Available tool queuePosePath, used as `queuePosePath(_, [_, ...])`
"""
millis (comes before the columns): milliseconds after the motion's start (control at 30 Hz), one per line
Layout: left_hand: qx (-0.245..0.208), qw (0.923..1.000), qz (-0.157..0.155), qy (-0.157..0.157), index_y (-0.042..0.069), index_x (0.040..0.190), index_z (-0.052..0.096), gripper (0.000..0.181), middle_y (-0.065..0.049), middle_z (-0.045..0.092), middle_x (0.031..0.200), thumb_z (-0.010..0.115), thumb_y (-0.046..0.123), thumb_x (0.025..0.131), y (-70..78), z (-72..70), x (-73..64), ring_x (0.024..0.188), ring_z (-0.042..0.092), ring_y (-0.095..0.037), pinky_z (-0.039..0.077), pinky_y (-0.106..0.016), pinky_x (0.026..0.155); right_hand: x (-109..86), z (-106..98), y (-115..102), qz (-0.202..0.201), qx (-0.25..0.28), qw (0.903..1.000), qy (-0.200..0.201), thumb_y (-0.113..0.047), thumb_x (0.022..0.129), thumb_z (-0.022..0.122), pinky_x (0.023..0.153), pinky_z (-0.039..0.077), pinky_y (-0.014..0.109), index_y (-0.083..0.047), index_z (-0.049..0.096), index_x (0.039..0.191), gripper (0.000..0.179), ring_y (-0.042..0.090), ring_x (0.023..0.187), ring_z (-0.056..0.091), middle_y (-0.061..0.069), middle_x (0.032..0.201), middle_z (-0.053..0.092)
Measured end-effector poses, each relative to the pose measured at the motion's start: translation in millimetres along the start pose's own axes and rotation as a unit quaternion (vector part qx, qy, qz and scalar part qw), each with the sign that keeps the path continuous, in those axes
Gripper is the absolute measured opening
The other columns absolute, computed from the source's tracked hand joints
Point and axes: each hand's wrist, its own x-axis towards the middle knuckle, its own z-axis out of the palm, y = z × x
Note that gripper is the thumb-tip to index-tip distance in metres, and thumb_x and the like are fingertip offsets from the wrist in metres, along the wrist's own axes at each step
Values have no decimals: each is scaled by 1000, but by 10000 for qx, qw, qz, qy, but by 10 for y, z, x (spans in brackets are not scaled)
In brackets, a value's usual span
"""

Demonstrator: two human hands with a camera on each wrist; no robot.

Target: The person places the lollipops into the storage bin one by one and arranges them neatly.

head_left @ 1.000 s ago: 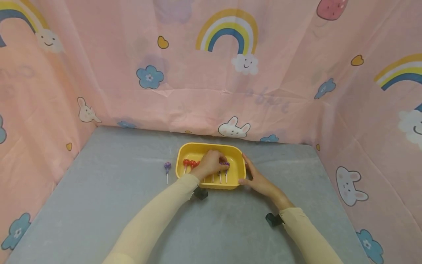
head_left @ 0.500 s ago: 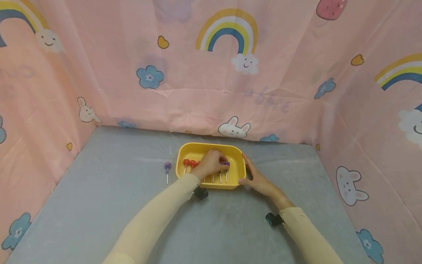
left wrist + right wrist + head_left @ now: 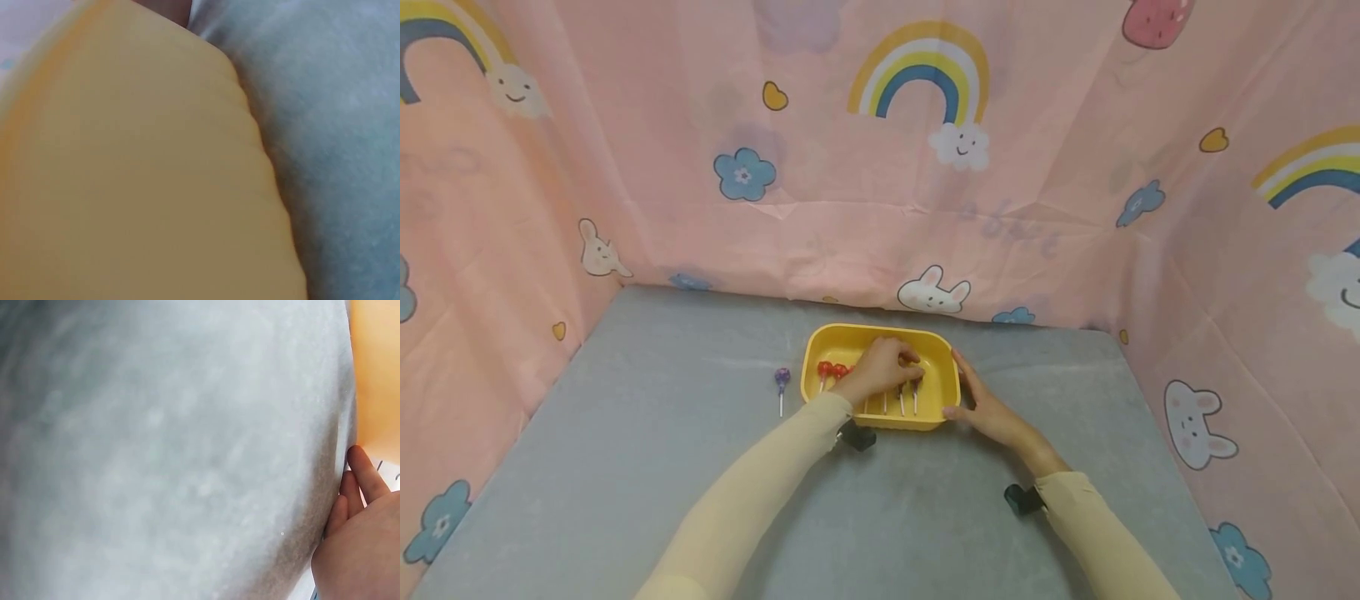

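Note:
A yellow tray (image 3: 880, 423) stands toward the back of the grey table. Along it lie red lollipops (image 3: 825, 369) at the left and dark purple lollipops (image 3: 916, 386) at the right, sticks toward me. My left hand (image 3: 880, 367) reaches into the tray over the row, hiding its middle. Its thumb and fingertips hover at the purple heads, a small gap between them and nothing visible there. My right hand (image 3: 992, 412) rests with spread, fairly straight fingers against the tray's right end, also seen in the right wrist view. A purple lollipop (image 3: 782, 379) lies outside, left of the tray.
Pink patterned cloth (image 3: 820, 233) walls in the back and sides of the grey table (image 3: 880, 517). The left wrist view is mostly filled by a cream sleeve (image 3: 137, 162). Each wrist wears a small black device (image 3: 1022, 498).
The left thumb and fingers have risen slightly off the purple lollipop heads, while the sticks stay in place. The right hand and the tray have not moved. The head view shifts slightly.

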Motion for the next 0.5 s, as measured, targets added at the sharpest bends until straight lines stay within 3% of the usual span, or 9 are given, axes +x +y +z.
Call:
queuePosePath(267, [-577, 9982, 146, -16, 14, 113, 73, 27, -2, 72, 114, 70, 31, 93, 43, -222, -107, 86, 66, -14, 56, -30, 88, -8, 7, -25, 16, 20, 10000, -25, -36, 93, 68, 119, 7, 71, -43, -4, 157, 97, 40, 152, 18, 17, 163, 22])
queuePosePath(500, [-645, 9967, 374, 322, 11, 115, 73, 28, -4, 69, 118, 68, 29, 94, 121, -579, -305, 116, 59, -24, 45, -41, 109, 10, 19, -16, 90, -16, 9999, 43, -39, 92, 68, 119, 7, 70, -44, -4, 157, 97, 42, 152, 18, 19, 164, 21])
